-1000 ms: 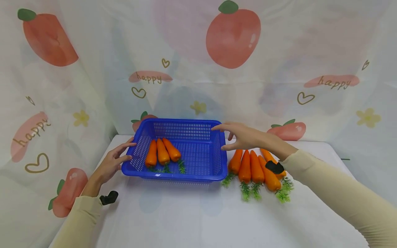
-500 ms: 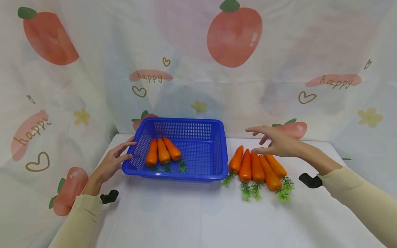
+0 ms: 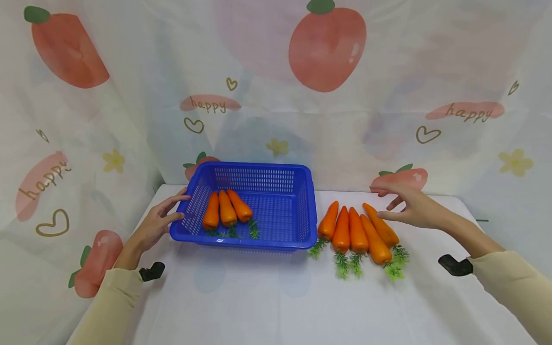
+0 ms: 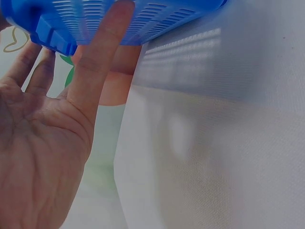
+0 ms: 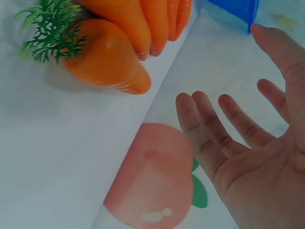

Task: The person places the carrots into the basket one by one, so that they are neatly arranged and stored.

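Observation:
A blue perforated plastic basket (image 3: 258, 244) sits on the table with three orange carrots (image 3: 226, 211) lying in its left part. My left hand (image 3: 156, 223) touches the basket's left end, its fingers and thumb extended along the rim; in the left wrist view one straight digit (image 4: 102, 57) lies against the slotted wall. To the basket's right, several carrots (image 3: 358, 232) with green leafy tops lie side by side. My right hand (image 3: 414, 206) hovers above and right of the rightmost carrot (image 3: 383, 227), fingers spread and holding nothing. In the right wrist view, that carrot (image 5: 107, 59) is apart from the fingers.
A white cloth covers the table (image 3: 276, 302). Behind and to the left hangs a patterned fabric curtain (image 3: 258, 57) close to the table's edge. A black wrist mount (image 3: 455, 265) is on the right wrist, another (image 3: 152, 271) on the left.
My right hand has moved right, from the basket's right rim across the carrots to their far side. The left hand, basket and carrots stay in place.

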`<action>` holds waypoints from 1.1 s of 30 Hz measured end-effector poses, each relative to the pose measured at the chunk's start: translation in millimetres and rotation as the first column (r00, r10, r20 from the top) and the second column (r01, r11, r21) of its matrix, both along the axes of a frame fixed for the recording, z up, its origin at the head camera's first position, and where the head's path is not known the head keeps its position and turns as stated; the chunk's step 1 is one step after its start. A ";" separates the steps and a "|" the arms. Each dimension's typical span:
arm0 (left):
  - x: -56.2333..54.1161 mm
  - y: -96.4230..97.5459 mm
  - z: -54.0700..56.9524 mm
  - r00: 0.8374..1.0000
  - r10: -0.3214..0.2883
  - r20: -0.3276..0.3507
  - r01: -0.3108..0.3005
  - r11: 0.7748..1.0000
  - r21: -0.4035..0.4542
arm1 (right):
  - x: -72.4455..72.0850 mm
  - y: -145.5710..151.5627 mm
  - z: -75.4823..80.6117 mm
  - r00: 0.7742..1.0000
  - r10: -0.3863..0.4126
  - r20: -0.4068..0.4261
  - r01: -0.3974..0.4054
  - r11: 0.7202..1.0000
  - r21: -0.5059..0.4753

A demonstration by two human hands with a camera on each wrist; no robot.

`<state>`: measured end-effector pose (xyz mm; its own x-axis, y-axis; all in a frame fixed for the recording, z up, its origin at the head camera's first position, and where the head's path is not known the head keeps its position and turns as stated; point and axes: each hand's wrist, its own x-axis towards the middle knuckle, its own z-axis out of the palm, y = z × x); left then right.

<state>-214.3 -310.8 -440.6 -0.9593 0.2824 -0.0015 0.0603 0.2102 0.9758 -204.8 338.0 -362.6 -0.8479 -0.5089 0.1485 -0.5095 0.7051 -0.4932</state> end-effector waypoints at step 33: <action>-1.2 -1.3 -3.1 1.000 -0.011 -0.004 0.011 1.000 0.014 | -17.2 25.9 -51.8 0.782 -0.114 0.613 0.125 0.992 0.025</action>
<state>-215.6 -312.1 -443.6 -0.9561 0.2929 0.0059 0.0660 0.1958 0.9784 -222.1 363.8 -414.5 -0.8170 -0.4000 -0.4154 -0.0089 0.7290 -0.6845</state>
